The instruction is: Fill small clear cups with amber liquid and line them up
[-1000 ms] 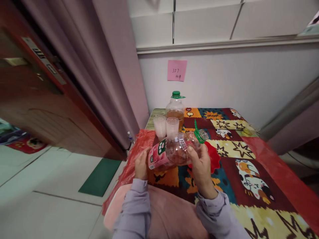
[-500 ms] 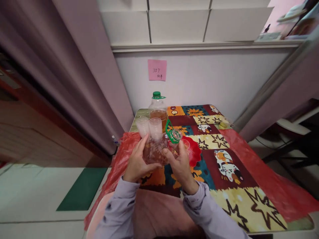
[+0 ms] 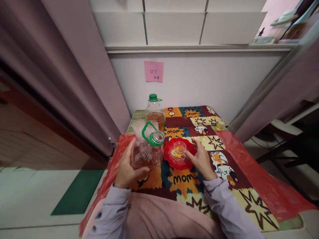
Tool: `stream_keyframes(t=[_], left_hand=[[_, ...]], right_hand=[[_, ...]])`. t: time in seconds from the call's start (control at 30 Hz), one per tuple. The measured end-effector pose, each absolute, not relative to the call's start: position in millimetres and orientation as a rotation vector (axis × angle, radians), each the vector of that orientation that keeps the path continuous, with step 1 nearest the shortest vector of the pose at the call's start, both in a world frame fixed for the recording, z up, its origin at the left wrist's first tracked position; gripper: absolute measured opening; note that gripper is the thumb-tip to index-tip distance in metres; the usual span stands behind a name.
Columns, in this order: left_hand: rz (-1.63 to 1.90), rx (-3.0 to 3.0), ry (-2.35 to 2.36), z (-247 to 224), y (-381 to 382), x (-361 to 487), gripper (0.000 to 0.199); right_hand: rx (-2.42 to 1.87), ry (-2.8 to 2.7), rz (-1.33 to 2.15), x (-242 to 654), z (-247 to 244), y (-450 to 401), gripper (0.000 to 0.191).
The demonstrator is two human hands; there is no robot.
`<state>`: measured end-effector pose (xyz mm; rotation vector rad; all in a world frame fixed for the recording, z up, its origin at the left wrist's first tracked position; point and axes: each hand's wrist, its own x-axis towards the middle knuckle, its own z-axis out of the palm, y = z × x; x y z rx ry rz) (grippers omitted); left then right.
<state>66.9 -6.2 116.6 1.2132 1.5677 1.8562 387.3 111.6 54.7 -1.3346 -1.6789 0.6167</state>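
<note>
An uncapped clear jug [image 3: 147, 156] with a green handle ring and brownish liquid stands at the left of the patterned mat. My left hand [image 3: 128, 169] is curved round its left side, thumb in front. To the right, a small clear cup [image 3: 179, 148] with yellowish liquid stands on a red scalloped plate [image 3: 171, 162]. My right hand [image 3: 200, 158] is at the cup's right side, fingers apart, thumb near its wall; whether it touches is unclear. Stacked clear cups [image 3: 137, 128] show behind the jug, partly hidden by it.
A second jug [image 3: 156, 116] with a green cap stands at the back left, near the wall. The patterned mat [image 3: 184, 179] lies over a red plastic sheet [image 3: 264, 179]. A pink note [image 3: 154, 71] is on the wall.
My right hand has left the jug and moved right to the small cup. The jug has shifted left and now stands more upright, with my left hand still at it.
</note>
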Motion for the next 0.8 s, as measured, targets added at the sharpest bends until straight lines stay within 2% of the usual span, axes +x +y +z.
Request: stream_keyframes(t=[0.13, 0.27, 0.37, 0.8], left_hand=[[1.740, 1.300, 1.567, 113.4, -9.7, 65.9, 0.128], [1.707, 1.319, 1.600, 108.9, -11.6, 67.3, 0.121], [1.701, 1.343, 1.638, 106.6, -10.4, 66.8, 0.120], [1.709, 1.310, 1.731, 108.5, -7.0, 60.5, 0.134]], right_hand=[[-1.400, -1.980, 0.549, 381.9, 52.0, 123.9, 0.074], [-1.495, -2.151, 0.504, 365.9, 62.0, 129.4, 0.080], [-1.577, -2.235, 0.489, 357.0, 72.1, 129.3, 0.074], [-1.658, -2.100, 0.613, 346.9, 77.9, 130.7, 0.060]])
